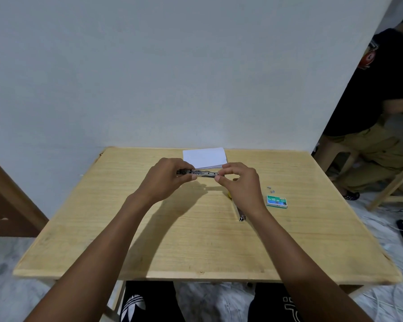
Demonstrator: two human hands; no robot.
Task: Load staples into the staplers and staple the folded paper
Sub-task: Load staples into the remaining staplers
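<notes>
left hand point(165, 180) grips metal stapler point(204, 173) | right hand point(240, 182) pinches its right end | folded paper point(204, 157) just beyond

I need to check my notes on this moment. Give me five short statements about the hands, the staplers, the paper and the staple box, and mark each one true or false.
1. The left hand and the right hand hold one stapler between them. True.
2. The green staple box lies to the left of the left hand. False: it lies on the table, to the right of the right hand.
3. The folded paper lies at the table's far edge, beyond the hands. True.
4. The second stapler lies on the floor. False: it lies on the table, partly hidden under the right wrist.
5. A few loose staples lie just beyond the box. True.
</notes>
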